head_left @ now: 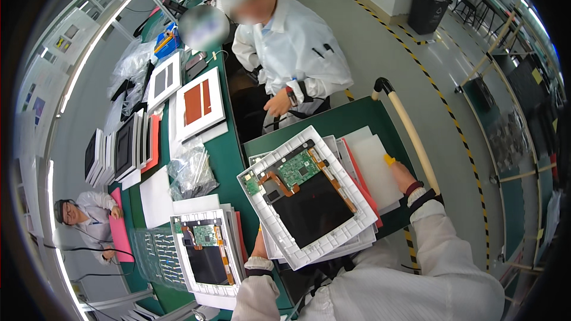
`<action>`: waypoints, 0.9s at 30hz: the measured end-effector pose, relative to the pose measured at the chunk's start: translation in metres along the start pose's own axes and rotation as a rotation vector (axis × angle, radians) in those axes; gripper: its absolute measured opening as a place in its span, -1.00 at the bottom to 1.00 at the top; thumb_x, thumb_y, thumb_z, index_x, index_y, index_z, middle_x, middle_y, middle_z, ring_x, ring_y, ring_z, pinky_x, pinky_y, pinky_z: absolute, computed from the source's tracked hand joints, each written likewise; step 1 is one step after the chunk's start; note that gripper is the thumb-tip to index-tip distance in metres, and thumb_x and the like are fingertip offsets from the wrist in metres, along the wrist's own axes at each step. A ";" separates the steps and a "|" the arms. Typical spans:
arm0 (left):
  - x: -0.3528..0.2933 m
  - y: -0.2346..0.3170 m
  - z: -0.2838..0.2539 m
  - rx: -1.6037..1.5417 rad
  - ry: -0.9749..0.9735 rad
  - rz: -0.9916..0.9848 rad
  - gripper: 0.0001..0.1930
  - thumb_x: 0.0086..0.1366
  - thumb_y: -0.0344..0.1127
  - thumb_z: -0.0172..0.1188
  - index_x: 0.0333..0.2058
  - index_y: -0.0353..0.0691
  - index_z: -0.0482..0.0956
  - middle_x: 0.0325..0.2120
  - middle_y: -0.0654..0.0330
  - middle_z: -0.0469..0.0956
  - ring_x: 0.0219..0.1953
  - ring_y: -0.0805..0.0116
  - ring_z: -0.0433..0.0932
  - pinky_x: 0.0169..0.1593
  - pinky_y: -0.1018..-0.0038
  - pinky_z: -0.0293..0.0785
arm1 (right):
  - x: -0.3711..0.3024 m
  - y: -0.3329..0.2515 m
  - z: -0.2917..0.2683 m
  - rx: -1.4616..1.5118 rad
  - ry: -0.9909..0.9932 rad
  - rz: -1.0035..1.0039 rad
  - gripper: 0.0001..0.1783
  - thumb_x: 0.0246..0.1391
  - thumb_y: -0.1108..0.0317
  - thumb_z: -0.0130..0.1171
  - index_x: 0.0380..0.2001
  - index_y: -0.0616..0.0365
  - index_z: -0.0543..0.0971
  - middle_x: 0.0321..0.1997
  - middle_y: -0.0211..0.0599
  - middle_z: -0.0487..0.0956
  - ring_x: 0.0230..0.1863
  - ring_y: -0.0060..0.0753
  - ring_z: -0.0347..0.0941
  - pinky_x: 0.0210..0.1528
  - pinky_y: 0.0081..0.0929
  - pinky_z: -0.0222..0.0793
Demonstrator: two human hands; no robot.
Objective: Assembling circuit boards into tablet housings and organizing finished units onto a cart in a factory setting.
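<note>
In front of me a white plastic frame (253, 169) lies tilted on a stack, its back up. It holds a black display panel (312, 211), a green circuit board (297, 169) and orange flat cables. Pale and red sheets (363, 184) stick out beneath. My left hand (259, 246) is at the stack's left edge, its fingers mostly hidden by the frame. My right hand (401, 176), a yellow cover on one fingertip, is closed at the right edge of a white sheet (375, 160). A second stack, topped by a similar framed display (205, 255), stands left.
The green trolley top (380, 116) has a tan handle (410, 131). A co-worker (291, 47) sits across from me, another person (89, 220) is at far left. The left bench carries stacked frames (125, 142), clear plastic bags (193, 172) and bagged small parts (160, 255).
</note>
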State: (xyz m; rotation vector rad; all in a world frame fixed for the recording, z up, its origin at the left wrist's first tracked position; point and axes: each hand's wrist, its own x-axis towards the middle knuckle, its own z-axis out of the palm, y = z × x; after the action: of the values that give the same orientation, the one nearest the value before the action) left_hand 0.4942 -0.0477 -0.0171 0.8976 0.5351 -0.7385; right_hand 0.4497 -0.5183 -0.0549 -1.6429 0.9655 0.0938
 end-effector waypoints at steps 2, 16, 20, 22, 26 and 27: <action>0.006 0.003 -0.002 -0.004 -0.042 -0.016 -0.62 0.39 0.03 -0.07 -0.05 -0.12 0.47 -0.34 0.29 0.55 -0.32 0.36 0.59 -0.26 0.39 0.60 | 0.002 0.001 -0.003 0.004 -0.107 0.113 -0.64 0.15 0.26 0.02 -0.10 0.33 0.48 -0.21 -0.12 0.55 -0.21 -0.32 0.46 -0.13 -0.38 0.36; 0.012 0.013 0.016 0.054 0.036 -0.149 -0.70 0.39 -0.03 -0.06 -0.25 -0.08 0.53 -0.48 0.32 0.55 -0.46 0.42 0.57 -0.37 0.45 0.57 | -0.065 -0.072 0.001 -0.070 -0.436 -0.155 -0.58 0.13 0.32 0.13 0.03 0.28 0.43 -0.05 -0.22 0.55 -0.09 -0.40 0.46 0.03 -0.52 0.32; 0.009 0.017 0.010 0.112 -0.089 -0.123 -0.71 0.41 -0.11 -0.05 -0.08 -0.16 0.46 -0.37 0.33 0.53 -0.37 0.47 0.55 -0.31 0.55 0.55 | -0.063 -0.070 0.014 0.012 -0.464 -0.156 -0.58 0.12 0.36 0.12 0.04 0.28 0.42 -0.06 -0.21 0.53 -0.08 -0.38 0.45 0.04 -0.51 0.31; 0.000 0.020 0.020 0.097 -0.082 -0.109 -0.68 0.39 -0.06 -0.02 -0.14 -0.18 0.51 -0.37 0.33 0.55 -0.37 0.52 0.54 -0.28 0.56 0.53 | -0.060 -0.066 0.017 -0.052 -0.404 -0.187 -0.60 0.09 0.42 0.12 0.02 0.29 0.43 -0.07 -0.23 0.54 -0.09 -0.42 0.45 0.01 -0.50 0.33; -0.001 0.025 0.035 0.254 -0.056 -0.052 -0.67 0.39 -0.05 -0.04 -0.19 -0.19 0.54 -0.40 0.35 0.55 -0.40 0.58 0.49 -0.34 0.59 0.45 | -0.057 -0.054 0.008 -0.072 -0.351 -0.213 -0.59 0.06 0.47 0.11 0.02 0.30 0.43 -0.09 -0.25 0.55 -0.10 -0.44 0.45 -0.03 -0.47 0.35; 0.005 0.022 0.031 0.290 -0.079 -0.003 -0.66 0.38 -0.04 -0.03 -0.19 -0.20 0.54 -0.39 0.32 0.56 -0.42 0.56 0.51 -0.33 0.58 0.47 | -0.057 -0.052 0.008 -0.076 -0.327 -0.240 -0.59 0.07 0.47 0.11 0.03 0.30 0.43 -0.09 -0.25 0.55 -0.10 -0.44 0.46 -0.03 -0.48 0.35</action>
State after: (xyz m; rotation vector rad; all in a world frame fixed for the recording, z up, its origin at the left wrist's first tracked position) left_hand 0.5177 -0.0663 0.0071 1.1304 0.3640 -0.8648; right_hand 0.4483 -0.4816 0.0131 -1.7347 0.5193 0.2304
